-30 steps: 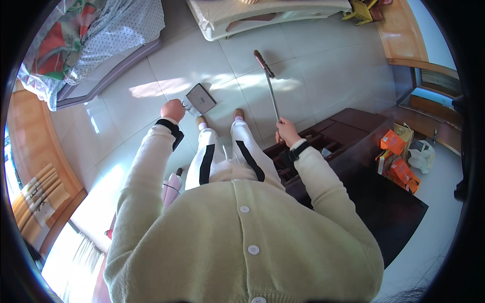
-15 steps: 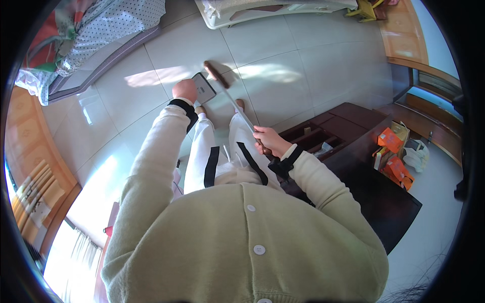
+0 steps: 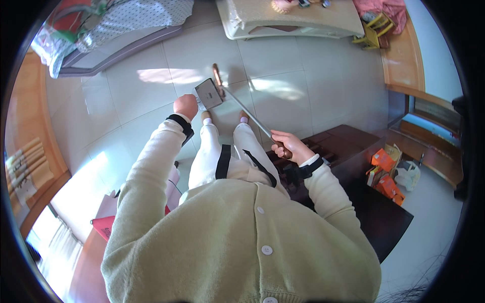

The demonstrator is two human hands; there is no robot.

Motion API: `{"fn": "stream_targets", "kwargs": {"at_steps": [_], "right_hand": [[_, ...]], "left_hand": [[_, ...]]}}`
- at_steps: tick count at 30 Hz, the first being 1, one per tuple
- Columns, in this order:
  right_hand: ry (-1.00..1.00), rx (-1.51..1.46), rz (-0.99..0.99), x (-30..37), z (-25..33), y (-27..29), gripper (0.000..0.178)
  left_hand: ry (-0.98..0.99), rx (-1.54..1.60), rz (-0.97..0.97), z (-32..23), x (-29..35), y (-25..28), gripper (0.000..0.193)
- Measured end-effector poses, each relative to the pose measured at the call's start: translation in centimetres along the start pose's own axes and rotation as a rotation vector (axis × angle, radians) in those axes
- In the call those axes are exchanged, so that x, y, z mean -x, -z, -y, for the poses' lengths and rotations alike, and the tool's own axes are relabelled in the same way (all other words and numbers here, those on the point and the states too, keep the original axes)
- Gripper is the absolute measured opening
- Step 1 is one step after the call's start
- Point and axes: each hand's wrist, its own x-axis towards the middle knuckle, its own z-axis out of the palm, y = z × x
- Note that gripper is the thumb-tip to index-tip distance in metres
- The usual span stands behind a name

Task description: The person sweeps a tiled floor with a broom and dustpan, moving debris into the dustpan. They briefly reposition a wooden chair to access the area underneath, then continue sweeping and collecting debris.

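My right hand [image 3: 290, 145] is wrapped round the upper end of a broom [image 3: 252, 116], whose grey stick slants away to the left. The broom's narrow brown head [image 3: 217, 78] is at floor level, beside the open side of a grey dustpan [image 3: 208, 93]. My left hand [image 3: 186, 105] is closed in a fist just left of the dustpan and seems to grip its handle, most of which the fist hides. Dark bands sit round both wrists. The dustpan is on the floor ahead of my feet; no sweepings can be made out in it.
Pale floor tiles [image 3: 273, 55] spread ahead. A bed with dotted cloth [image 3: 136, 20] stands far left, a cream table [image 3: 298, 22] at the far side, with a small yellow chair [image 3: 376, 30] beside it. A dark wooden cabinet [image 3: 348, 144] is close on my right, near orange boxes [image 3: 386, 187].
The broom head has turned to point more straight ahead and now lies right beside the dustpan. The dustpan has turned too. My right hand has shifted right, and the view has moved.
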Motion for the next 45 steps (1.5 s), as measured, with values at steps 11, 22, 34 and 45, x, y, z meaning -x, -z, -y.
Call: {"fn": "stream_targets", "kwargs": {"at_steps": [11,22,34,45], "right_hand": [[0.124,0.319,-0.246,-9.4,-0.5,-1.2,0.046],[-0.120,0.196,0.031,-8.9,-1.7,-8.0,0.013],[-0.191,0.147,0.109,-5.0,2.0,-11.1,0.021],[0.029,0.545,-0.111,-9.3,3.8,-11.6,0.054]], "left_hand": [[0.080,-0.005,-0.022,5.4,2.0,1.9,0.018],[0.151,-0.005,-0.068,7.9,0.6,0.6,0.018],[0.332,0.185,-0.103,15.6,8.0,-1.2,0.020],[0.598,0.288,-0.025,20.2,15.7,-3.2,0.020]]}}
